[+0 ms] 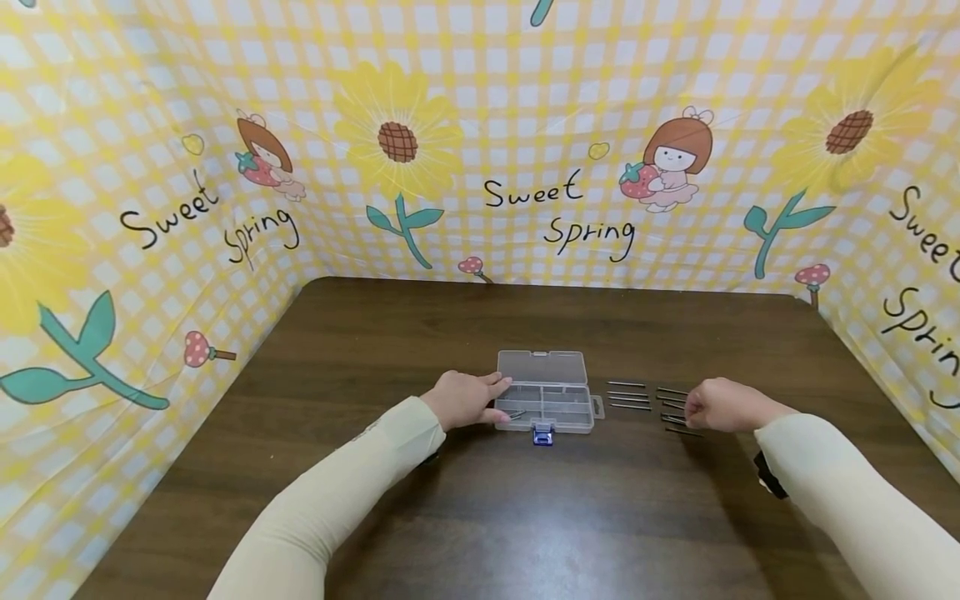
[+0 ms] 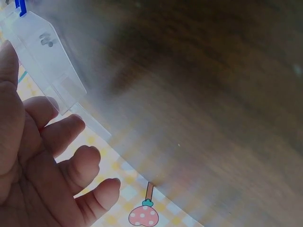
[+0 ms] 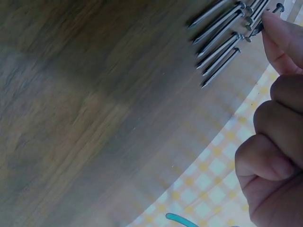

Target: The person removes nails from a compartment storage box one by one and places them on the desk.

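Note:
A clear plastic compartment box (image 1: 543,423) with a blue latch (image 1: 543,436) lies with its lid (image 1: 542,367) raised at the back. My left hand (image 1: 463,400) rests at the box's left end, thumb and forefinger touching it, the other fingers loosely bent in the left wrist view. Small metal pieces (image 1: 517,414) lie in the near-left compartment. Right of the box, my right hand (image 1: 727,406) is over a column of nails (image 1: 682,431). In the right wrist view its thumb and forefinger pinch a nail (image 3: 279,8), partly hidden by the fingertips.
Between the box and my right hand lies another group of several nails (image 1: 630,407). The brown wooden table (image 1: 420,325) meets a yellow checked cloth (image 1: 525,108) at its back and sides. A clear hanging tab (image 1: 597,407) sticks out from the box's right end.

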`<state>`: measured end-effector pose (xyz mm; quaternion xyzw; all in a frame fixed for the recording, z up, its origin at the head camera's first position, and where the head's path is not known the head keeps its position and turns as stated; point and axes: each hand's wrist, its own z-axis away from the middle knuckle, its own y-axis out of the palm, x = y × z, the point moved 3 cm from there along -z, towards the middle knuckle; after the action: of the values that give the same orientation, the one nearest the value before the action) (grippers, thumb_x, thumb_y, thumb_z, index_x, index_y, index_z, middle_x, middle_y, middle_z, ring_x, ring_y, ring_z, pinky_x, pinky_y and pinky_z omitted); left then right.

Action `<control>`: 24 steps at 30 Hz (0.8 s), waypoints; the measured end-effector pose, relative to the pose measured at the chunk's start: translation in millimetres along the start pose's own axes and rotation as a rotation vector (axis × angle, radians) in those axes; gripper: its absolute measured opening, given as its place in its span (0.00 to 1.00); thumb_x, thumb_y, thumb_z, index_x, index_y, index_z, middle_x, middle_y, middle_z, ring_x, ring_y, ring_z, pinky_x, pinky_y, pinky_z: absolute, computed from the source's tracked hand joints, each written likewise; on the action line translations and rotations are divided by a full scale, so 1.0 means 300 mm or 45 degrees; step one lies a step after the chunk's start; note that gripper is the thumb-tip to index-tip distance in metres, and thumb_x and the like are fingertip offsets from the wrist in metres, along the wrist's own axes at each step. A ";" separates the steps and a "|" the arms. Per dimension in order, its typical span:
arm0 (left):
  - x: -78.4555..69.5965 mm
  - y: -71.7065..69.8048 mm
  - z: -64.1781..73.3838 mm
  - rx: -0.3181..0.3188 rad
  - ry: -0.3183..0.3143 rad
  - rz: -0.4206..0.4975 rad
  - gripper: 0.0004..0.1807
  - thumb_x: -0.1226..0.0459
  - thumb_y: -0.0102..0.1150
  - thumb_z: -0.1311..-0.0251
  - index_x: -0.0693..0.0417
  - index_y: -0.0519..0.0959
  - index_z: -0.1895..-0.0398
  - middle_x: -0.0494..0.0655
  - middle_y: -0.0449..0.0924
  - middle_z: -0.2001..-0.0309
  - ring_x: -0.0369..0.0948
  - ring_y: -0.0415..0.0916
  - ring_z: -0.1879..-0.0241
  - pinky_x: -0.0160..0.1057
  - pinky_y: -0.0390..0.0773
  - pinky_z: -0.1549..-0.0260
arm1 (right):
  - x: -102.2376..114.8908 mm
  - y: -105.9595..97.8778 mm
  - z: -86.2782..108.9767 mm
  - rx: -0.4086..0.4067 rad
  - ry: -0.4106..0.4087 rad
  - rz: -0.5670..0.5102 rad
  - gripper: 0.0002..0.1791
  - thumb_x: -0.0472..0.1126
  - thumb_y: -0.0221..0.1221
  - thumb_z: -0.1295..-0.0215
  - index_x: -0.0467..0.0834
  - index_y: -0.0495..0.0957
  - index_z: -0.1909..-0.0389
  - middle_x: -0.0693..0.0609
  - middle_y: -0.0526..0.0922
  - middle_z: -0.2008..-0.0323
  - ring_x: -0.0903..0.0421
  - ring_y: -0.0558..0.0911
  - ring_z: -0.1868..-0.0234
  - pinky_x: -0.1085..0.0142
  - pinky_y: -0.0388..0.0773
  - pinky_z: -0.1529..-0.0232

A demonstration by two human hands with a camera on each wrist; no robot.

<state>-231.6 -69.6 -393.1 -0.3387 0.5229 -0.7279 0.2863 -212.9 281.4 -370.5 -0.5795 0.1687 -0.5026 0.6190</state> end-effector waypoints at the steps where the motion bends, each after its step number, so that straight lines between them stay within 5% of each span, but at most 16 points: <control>1: 0.000 0.001 0.000 -0.001 0.002 0.003 0.38 0.37 0.45 0.39 0.43 0.64 0.29 0.41 0.66 0.33 0.40 0.75 0.82 0.40 0.74 0.81 | -0.002 0.000 0.004 -0.001 0.002 -0.009 0.07 0.33 0.60 0.40 0.44 0.79 0.77 0.59 0.76 0.79 0.63 0.68 0.78 0.65 0.67 0.75; 24: -0.007 0.000 0.009 -0.012 -0.003 -0.003 0.38 0.37 0.44 0.38 0.43 0.64 0.29 0.40 0.67 0.33 0.37 0.65 0.88 0.38 0.70 0.84 | -0.039 0.047 0.035 -0.058 -0.005 -0.039 0.09 0.33 0.61 0.41 0.45 0.77 0.79 0.60 0.72 0.80 0.64 0.66 0.79 0.66 0.66 0.76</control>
<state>-228.3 -69.5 -392.9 -0.3412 0.5256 -0.7255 0.2845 -203.7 294.3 -384.4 -0.5971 0.1700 -0.5068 0.5981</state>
